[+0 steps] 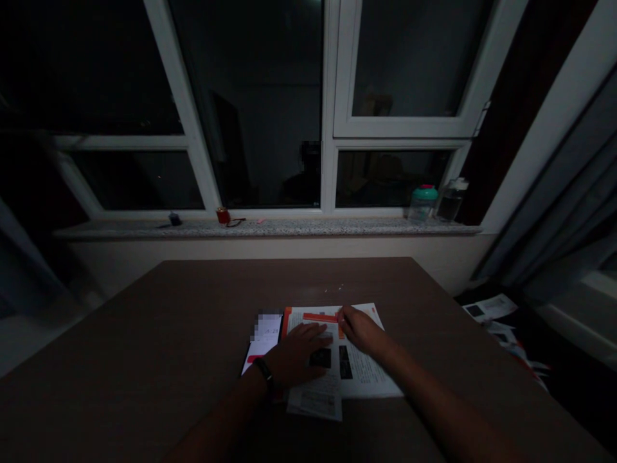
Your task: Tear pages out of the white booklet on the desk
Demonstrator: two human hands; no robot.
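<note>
My left hand (299,355), with a dark band on its wrist, lies flat with fingers spread on a printed sheet of paper (315,402). That sheet rests on a larger white printed page (371,370) with an orange left edge. An orange strip (321,317) runs along the sheet's top. My right hand (360,329) is closed in a pinch at the strip's right end, apparently on the sheet's edge. A small orange piece (342,332) shows just below those fingers. Left of the papers, beside my left hand, lies a phone (260,337) with its screen lit.
The brown table (193,321) stands below a granite windowsill (299,226). Small white scraps (333,289) lie beyond the papers. On the sill are a red jar (223,215), a teal-lidded bottle (422,202) and a clear bottle (450,200). Loose papers (491,307) lie off the table's right side.
</note>
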